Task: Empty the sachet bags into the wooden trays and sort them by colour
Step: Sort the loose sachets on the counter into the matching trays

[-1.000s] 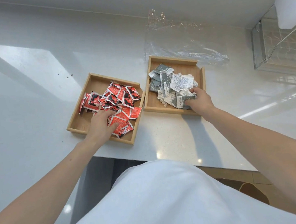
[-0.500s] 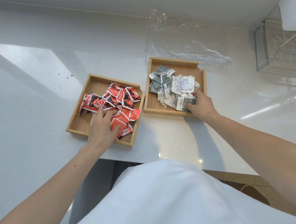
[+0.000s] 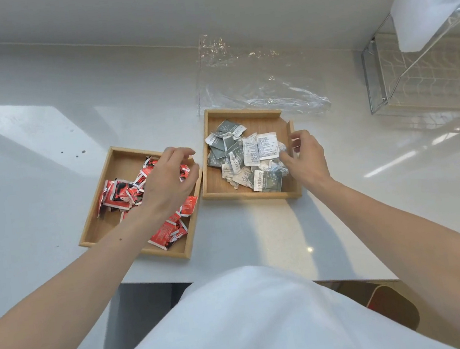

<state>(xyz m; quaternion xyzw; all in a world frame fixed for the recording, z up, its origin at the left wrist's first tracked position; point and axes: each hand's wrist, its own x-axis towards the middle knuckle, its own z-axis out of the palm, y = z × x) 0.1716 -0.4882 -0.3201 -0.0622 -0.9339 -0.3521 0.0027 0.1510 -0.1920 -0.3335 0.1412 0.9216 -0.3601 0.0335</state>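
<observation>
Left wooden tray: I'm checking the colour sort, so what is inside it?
Red sachets lie in the left tray; the left hand covers the pile's middle, so any sachets beneath it are hidden.

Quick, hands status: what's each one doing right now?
Left hand: open, fingers loosely curled over the red sachets, nothing visibly held.
Right hand: open, fingertips at the grey sachets, no grip seen.

Two wooden trays [image 3: 122, 168]; two hands [image 3: 165, 182]; one clear bag [image 3: 255, 83]; red, grey sachets [image 3: 117, 192] heaped, uncountable.
</observation>
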